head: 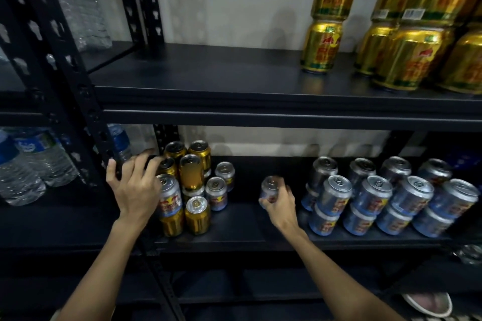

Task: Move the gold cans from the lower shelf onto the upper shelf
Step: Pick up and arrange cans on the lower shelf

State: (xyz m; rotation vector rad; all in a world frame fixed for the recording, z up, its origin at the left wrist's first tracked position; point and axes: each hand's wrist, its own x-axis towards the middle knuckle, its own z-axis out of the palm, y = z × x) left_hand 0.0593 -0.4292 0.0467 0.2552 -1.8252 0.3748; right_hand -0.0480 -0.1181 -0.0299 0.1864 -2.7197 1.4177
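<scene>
Several gold cans (191, 172) stand stacked among silver-blue cans at the left of the lower shelf (234, 216). More gold cans (407, 60) are stacked at the right of the upper shelf (208, 78). My left hand (135, 185) reaches in beside the left cluster with fingers spread and loosely bent, close to a gold can (167, 167) at the back; no grip shows. My right hand (279, 203) grips a blurred silver-blue can (270, 190) in the middle of the lower shelf.
A block of stacked silver-blue cans (378, 198) fills the right of the lower shelf. A black upright post (65, 86) stands just left of my left hand. Water bottles (28, 164) sit on the neighbouring rack to the left.
</scene>
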